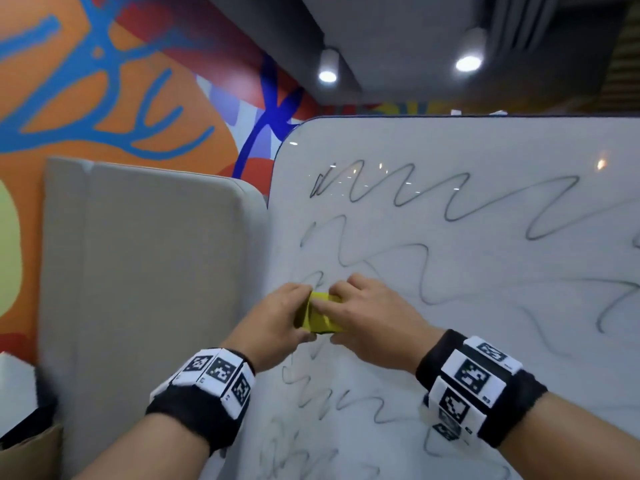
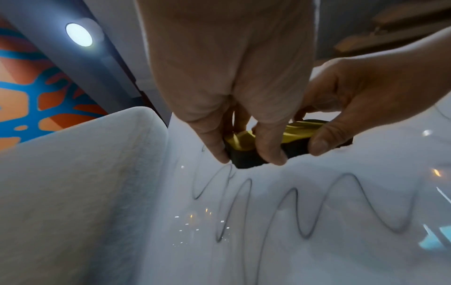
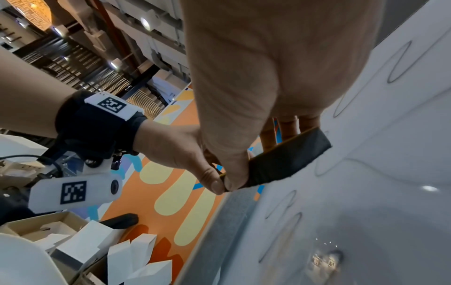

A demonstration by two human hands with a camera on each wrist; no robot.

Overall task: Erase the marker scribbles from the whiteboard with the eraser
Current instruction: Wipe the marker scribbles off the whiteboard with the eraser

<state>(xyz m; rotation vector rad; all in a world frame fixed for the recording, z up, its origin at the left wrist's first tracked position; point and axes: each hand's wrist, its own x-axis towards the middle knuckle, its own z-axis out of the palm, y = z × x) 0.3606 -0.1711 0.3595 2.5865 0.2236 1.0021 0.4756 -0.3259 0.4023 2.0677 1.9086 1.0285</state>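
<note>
The whiteboard (image 1: 485, 150) stands upright in front of me, covered in wavy black marker scribbles (image 1: 453, 202). Both hands hold one eraser (image 1: 320, 317) with a yellow back and a black felt face (image 2: 246, 160) against the board near its left edge. My left hand (image 1: 277, 320) grips its left end, fingers curled round it. My right hand (image 1: 367, 313) grips the right end, with the thumb (image 2: 319, 142) on the felt side. In the right wrist view the black felt (image 3: 288, 160) faces the board; whether it touches is unclear.
A pale grey padded panel (image 1: 145, 278) stands just left of the whiteboard edge. Behind it is an orange and blue painted wall (image 1: 104, 98). Open cardboard boxes and white cartons (image 3: 80, 244) lie low on the left.
</note>
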